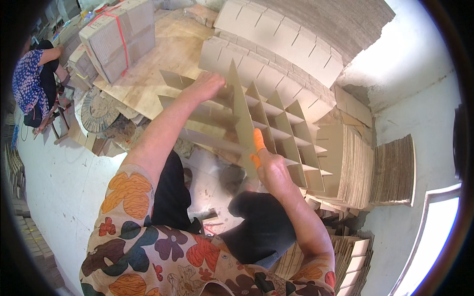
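Observation:
A partly assembled cardboard divider grid stands tilted before me, its slotted strips crossing to form open cells on the right. On its left side, several long strips stick out with no crosspieces between them. My left hand is closed at the far end of the grid, by a tall cross strip; its fingertips are partly hidden. My right hand, with orange covers on two fingers, is closed on the near part of that same cross strip.
Stacks of slotted cardboard strips lie behind the grid on a wooden board. More cardboard stacks stand at the right by the wall. A strapped carton sits at the far left. Another person sits beyond it.

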Demonstrator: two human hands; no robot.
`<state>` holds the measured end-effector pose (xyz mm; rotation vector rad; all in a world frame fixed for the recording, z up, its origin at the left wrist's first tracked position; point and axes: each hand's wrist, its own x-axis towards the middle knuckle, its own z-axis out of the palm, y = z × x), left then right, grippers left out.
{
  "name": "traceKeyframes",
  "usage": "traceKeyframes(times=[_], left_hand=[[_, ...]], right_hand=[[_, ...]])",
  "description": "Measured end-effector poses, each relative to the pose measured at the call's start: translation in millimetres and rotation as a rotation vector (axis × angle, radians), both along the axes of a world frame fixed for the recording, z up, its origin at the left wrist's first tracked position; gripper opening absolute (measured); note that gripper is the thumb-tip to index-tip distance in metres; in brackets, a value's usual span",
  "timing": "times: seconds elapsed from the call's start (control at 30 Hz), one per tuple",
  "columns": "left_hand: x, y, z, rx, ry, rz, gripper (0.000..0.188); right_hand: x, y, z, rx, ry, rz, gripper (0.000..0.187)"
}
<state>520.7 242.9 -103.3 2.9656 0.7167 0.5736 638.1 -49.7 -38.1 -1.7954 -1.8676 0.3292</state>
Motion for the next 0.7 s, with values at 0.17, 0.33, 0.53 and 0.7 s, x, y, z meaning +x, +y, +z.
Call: traceKeyframes(times=[0.17,0.33,0.53,0.7], left_hand=[[3.4,-0.7,-5.4,-0.005,0.028,-0.008,0.007],[1.5,-4.2,6.5,-0.094,0.101,-0.029,0.01],[-16.8,-18.7,29.6,-0.285,-0.231,0.086,0.031],[-49.9,-72.9,43.4,-0.156,-0.187,-0.032,0.028]], right_hand=[[4.5,3.2,-17.8,-0.018,-0.072,0.048,0.065],[12.1,15.0,-37.1,-0.176,-0.216,0.074,0.065],[7.4,26.5,-15.3,-0.289,-0.239,-0.057,0.054],[86.3,6.3,-34.6,0.454,0.008,-0.452,0.033]])
